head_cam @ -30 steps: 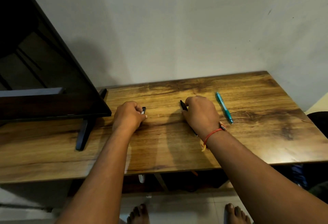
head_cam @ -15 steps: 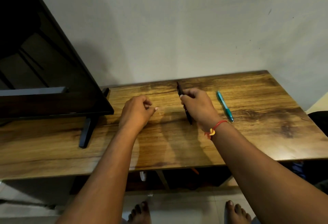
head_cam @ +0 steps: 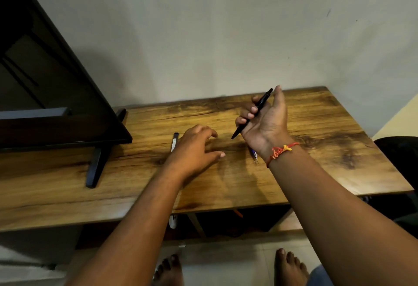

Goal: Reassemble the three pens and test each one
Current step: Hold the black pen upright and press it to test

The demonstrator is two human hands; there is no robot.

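Wooden table (head_cam: 316, 150) against a plain wall (head_cam: 226, 36), tiled floor (head_cam: 237, 267) below.

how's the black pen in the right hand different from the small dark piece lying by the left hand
The black pen is off the table, gripped in the right hand and slanted with its tip pointing down; the small dark piece lies flat on the wooden table, just beside the left hand, which is open and holds nothing. The pen is long and thin; the piece is much shorter and carries a pale label. Both are dark.
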